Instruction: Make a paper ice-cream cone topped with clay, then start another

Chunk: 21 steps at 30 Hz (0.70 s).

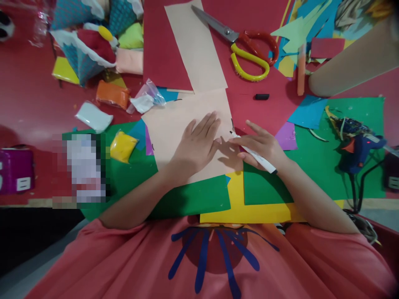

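A pale peach sheet point(168, 133) lies in front of me, with short black marks near its edges. My left hand point(199, 143) rests flat on it, fingers spread and holding nothing. In my right hand point(263, 145) is a white marker point(258, 160), its dark tip pointing up and left at the sheet's right edge beside a black mark. The marker's black cap point(262, 96) lies on the red surface above my right hand. A second peach strip point(199, 50) reaches away from the sheet's far edge.
Large scissors point(229, 34) with red and yellow handles lie beyond the sheet. A blue glue gun point(358, 153) is at the right, near a long tube point(355, 60). Clay packets point(112, 94) and teal cones point(84, 62) are at the left.
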Each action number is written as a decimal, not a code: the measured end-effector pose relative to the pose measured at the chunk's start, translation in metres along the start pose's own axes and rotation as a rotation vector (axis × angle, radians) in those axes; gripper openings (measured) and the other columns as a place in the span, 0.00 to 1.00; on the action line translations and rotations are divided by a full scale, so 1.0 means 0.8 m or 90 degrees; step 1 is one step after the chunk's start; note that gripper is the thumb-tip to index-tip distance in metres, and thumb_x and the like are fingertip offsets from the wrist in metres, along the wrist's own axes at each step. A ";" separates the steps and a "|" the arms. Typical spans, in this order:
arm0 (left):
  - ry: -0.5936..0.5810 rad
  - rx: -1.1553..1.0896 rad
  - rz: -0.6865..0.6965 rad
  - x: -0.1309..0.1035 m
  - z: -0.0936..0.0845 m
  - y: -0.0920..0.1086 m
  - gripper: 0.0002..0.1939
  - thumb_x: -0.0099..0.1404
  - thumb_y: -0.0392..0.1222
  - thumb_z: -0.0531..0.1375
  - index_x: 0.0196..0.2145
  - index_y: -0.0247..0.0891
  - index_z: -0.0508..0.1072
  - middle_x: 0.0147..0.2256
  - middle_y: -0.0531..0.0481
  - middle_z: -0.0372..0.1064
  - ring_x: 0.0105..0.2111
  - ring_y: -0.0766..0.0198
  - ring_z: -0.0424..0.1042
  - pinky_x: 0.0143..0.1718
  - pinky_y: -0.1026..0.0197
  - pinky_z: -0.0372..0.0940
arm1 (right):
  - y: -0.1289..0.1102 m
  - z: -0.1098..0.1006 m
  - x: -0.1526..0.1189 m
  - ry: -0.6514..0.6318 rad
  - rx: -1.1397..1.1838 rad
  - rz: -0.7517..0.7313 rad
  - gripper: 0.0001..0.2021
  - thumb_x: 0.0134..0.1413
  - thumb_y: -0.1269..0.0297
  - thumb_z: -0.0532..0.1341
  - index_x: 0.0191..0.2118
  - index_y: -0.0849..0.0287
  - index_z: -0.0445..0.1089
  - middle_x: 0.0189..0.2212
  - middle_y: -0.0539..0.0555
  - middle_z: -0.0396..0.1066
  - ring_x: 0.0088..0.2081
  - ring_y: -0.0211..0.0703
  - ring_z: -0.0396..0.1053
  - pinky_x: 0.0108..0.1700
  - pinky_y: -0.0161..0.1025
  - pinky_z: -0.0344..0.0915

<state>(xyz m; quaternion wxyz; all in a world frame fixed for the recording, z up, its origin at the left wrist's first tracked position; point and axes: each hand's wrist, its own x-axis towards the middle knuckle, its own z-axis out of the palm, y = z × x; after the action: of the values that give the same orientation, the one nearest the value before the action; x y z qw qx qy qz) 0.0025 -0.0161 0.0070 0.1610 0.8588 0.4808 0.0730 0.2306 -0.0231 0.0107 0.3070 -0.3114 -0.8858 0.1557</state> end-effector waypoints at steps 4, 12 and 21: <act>-0.025 0.019 0.018 0.000 -0.015 -0.001 0.25 0.75 0.43 0.43 0.66 0.38 0.57 0.69 0.38 0.50 0.69 0.54 0.52 0.66 0.47 0.52 | 0.009 -0.003 -0.002 0.028 -0.017 0.035 0.16 0.67 0.54 0.55 0.52 0.55 0.71 0.43 0.55 0.81 0.42 0.47 0.80 0.68 0.55 0.61; -0.045 0.099 0.006 0.003 -0.023 0.008 0.25 0.75 0.44 0.43 0.66 0.47 0.59 0.69 0.42 0.53 0.68 0.51 0.56 0.64 0.42 0.54 | 0.010 -0.010 0.001 0.071 0.134 0.316 0.17 0.66 0.52 0.55 0.54 0.53 0.70 0.49 0.56 0.78 0.52 0.50 0.76 0.58 0.53 0.71; -0.040 0.104 -0.084 0.013 -0.026 -0.003 0.26 0.75 0.48 0.44 0.67 0.44 0.58 0.69 0.38 0.51 0.68 0.45 0.54 0.59 0.39 0.58 | -0.001 -0.011 0.006 -0.003 0.257 0.307 0.18 0.65 0.49 0.56 0.54 0.50 0.70 0.53 0.54 0.75 0.58 0.50 0.72 0.67 0.57 0.59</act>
<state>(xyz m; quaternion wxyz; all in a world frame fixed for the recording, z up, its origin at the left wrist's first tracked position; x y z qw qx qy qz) 0.0003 -0.0018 0.0252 0.1099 0.8374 0.5354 -0.0040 0.2330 -0.0202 0.0204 0.3146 -0.4450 -0.7381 0.3977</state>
